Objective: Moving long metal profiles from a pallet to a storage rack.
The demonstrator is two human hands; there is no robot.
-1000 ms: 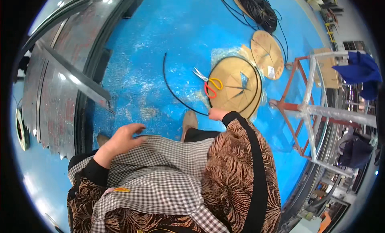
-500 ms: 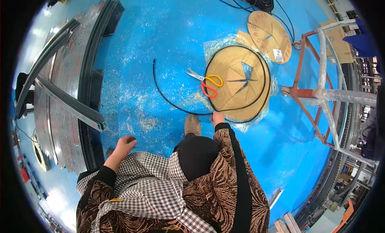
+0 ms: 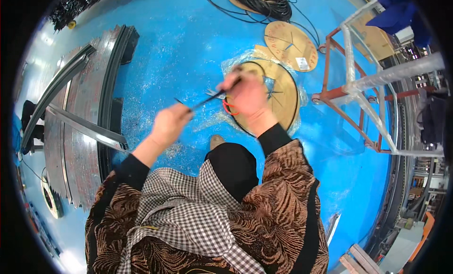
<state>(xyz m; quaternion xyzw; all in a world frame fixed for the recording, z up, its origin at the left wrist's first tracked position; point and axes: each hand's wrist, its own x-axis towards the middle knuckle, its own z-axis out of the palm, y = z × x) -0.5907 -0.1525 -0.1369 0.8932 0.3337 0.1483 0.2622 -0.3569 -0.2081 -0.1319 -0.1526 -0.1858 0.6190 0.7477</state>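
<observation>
The cord (image 3: pixel 206 101) is stretching between the two hands, above the blue floor (image 3: pixel 165 52) and in front of the person. The left hand (image 3: pixel 169 125) is closing its fingers around one part, with a thin dark tip poking out just beyond. The right hand (image 3: pixel 250 97) is blurring, but its fingers appear to be clamping on the cord too.

The cord is looking thin, round and black, probably rubber or plastic. It should be handling as light and springy, bending easily yet wanting to curl, and not fragile. Its smooth skin may be sliding a little, so pinching near the tip and again farther along would be giving better control.

Below the right hand, scissors (image 3: pixel 230 109) with a red handle loop are lying partly hidden by it. A round, flat cardboard disc (image 3: pixel 283 92) is showing wedge-shaped cuts at its centre, with crinkled clear film (image 3: pixel 231 61) spreading around its edge. A second disc (image 3: pixel 302 45) is lying beyond, near a tangled black coil (image 3: pixel 269 5).
</observation>
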